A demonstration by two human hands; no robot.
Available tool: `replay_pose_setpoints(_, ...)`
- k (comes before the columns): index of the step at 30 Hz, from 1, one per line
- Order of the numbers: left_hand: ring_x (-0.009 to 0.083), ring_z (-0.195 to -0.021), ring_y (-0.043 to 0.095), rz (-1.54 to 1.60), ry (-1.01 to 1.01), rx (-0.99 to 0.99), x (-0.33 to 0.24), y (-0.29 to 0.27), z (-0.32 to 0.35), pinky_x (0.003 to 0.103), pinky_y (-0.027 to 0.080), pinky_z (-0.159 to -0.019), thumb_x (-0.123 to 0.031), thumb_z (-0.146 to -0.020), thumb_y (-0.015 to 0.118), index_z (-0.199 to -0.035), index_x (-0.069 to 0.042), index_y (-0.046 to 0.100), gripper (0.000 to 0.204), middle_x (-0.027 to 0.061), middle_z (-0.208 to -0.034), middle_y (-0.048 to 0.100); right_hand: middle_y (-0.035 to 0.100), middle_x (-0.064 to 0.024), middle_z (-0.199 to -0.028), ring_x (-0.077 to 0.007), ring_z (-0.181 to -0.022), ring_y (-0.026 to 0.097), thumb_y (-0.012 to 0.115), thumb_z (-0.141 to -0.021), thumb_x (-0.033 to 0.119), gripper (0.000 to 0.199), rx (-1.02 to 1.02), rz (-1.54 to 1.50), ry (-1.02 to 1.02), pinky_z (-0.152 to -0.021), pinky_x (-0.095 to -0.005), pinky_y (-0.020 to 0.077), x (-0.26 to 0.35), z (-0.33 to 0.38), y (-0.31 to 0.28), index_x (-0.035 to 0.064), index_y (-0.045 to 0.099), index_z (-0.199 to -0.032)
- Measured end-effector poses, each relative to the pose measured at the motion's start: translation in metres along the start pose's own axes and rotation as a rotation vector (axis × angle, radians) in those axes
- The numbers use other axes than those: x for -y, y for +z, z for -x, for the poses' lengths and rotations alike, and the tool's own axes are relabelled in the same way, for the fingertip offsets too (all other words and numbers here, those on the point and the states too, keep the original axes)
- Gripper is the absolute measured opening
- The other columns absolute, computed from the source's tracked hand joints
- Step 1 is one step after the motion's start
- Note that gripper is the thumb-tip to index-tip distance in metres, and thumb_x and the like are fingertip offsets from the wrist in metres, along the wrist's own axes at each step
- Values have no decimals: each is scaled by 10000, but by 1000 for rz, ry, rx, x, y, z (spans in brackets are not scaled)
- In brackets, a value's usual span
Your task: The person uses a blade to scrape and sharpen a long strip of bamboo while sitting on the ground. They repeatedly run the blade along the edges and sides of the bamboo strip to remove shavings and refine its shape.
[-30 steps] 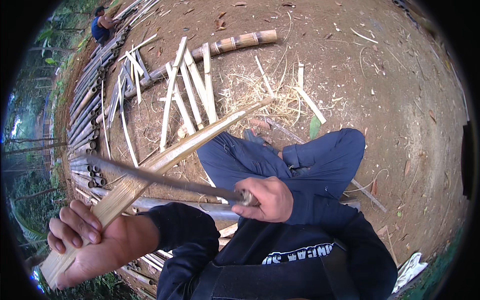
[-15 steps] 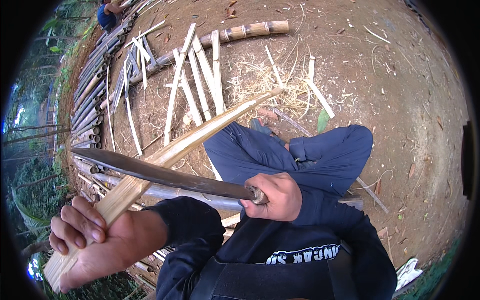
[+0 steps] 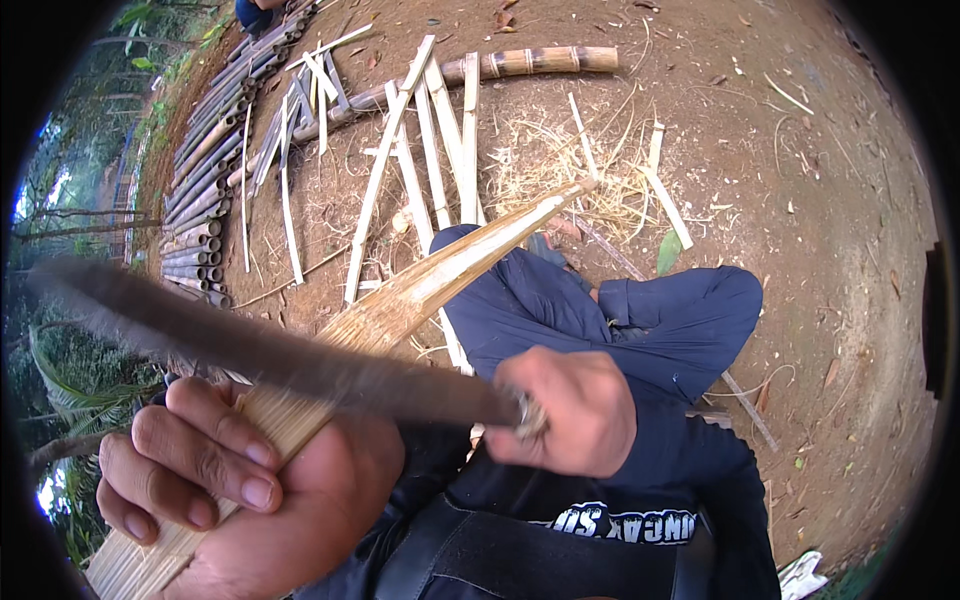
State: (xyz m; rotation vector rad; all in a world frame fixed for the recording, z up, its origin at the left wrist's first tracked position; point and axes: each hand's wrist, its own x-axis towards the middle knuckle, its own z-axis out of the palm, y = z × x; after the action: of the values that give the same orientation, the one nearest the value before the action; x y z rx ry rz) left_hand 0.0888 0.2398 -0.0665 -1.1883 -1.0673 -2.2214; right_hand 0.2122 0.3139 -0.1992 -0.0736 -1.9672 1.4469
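A long split bamboo strip (image 3: 445, 272) runs from the lower left up to its narrowed tip above my legs, its upper face pale and shaved. My left hand (image 3: 300, 500) is closed around its lower end. In my right hand (image 3: 575, 412), the fist is wrapped round the handle of a machete (image 3: 270, 358). The dark blade points left, smeared by motion, and crosses in front of the strip just beyond my left fingers. Whether its edge touches the bamboo, I cannot tell.
Several pale split strips (image 3: 470, 140) lean on a thick bamboo pole (image 3: 550, 62) on the ground. Curled shavings (image 3: 545, 150) are heaped beyond my crossed legs (image 3: 650, 320). Stacked dark poles (image 3: 205, 180) line the left side. A person (image 3: 258, 14) is partly in view at the far left.
Both hands have come nearer the camera, with the left moving right. The machete's tip has swung up and left, and its blade is now blurred. The ground has shifted slightly right in view.
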Motion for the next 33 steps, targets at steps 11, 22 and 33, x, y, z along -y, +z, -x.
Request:
replay_pose_setpoints(11,59,-370,289,24,-12,-56,-3,-4,10,196,260,-321,-739,-795,504,-815,-98,392,651,-13,-572,362,553,-133,-611,-282,-488,582,723,-769,146,207,-21,75,211,-483,-349,462,-14,21,0,17,575,-830)
replay_pose_setpoints(22,55,-358,254,-97,27,-124,0,-18,8,191,216,-307,-705,-852,464,-818,-97,399,612,-15,-572,337,554,-125,-603,-278,-500,591,709,-762,119,177,-2,108,241,-476,-342,463,-31,30,1,26,568,-816)
replay_pose_setpoints(33,49,-360,249,-119,38,-128,1,-23,10,183,219,-306,-655,-893,452,-851,-93,392,567,-15,-583,349,582,-126,-642,-319,-530,604,722,-780,249,276,24,194,270,-472,-387,480,-25,24,3,34,557,-832)
